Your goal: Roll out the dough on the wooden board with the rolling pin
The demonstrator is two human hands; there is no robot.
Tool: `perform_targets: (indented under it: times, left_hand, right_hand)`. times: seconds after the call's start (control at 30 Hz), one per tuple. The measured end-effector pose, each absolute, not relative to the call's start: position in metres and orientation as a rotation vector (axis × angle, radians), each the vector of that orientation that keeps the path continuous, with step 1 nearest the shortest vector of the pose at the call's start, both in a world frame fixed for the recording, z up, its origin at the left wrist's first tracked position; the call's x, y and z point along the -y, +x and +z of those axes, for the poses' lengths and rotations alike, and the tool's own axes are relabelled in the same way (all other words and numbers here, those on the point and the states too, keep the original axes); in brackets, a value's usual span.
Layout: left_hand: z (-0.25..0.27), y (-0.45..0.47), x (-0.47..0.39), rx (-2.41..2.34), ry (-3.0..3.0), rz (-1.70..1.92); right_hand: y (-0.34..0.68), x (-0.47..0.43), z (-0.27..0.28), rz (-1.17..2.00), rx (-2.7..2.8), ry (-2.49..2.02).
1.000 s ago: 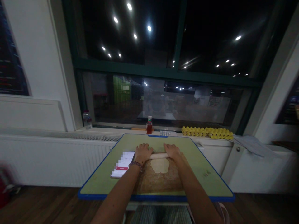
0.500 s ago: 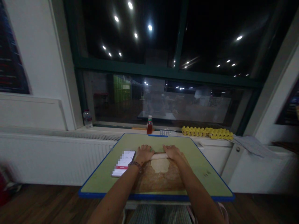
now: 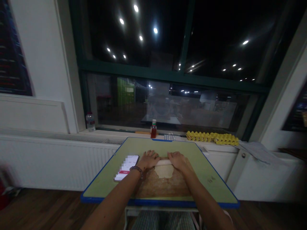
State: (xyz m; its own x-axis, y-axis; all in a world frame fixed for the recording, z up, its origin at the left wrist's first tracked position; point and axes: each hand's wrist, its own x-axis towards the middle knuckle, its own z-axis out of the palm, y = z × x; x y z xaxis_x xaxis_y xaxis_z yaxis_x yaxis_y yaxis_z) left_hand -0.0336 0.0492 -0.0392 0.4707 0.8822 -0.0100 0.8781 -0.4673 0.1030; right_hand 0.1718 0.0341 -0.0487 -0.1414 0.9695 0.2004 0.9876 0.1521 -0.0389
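Rolling pin [image 3: 163, 162] lies left-to-right along dough's far edge.

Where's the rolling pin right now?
In the head view, the rolling pin lies below and slightly right of centre, along the far edge of the dough, its ends hidden by the left hand and right hand.

Two hands [image 3: 150, 159] [image 3: 177, 159], one rolling pin [image 3: 163, 162], one dough sheet [image 3: 164, 172], one board [image 3: 165, 189], one phone [image 3: 130, 164], one bracelet [image 3: 137, 169], two bottles [image 3: 90, 122] [image 3: 153, 129], one tabletop [image 3: 102, 183].
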Motion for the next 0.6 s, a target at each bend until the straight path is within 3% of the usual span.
perform_targets:
  times: [0.6]
  left_hand:
    - [-0.035,-0.039,-0.040,-1.451,2.662,0.035]
  right_hand:
    - [0.161,-0.005,-0.030,-0.121,2.186,-1.990]
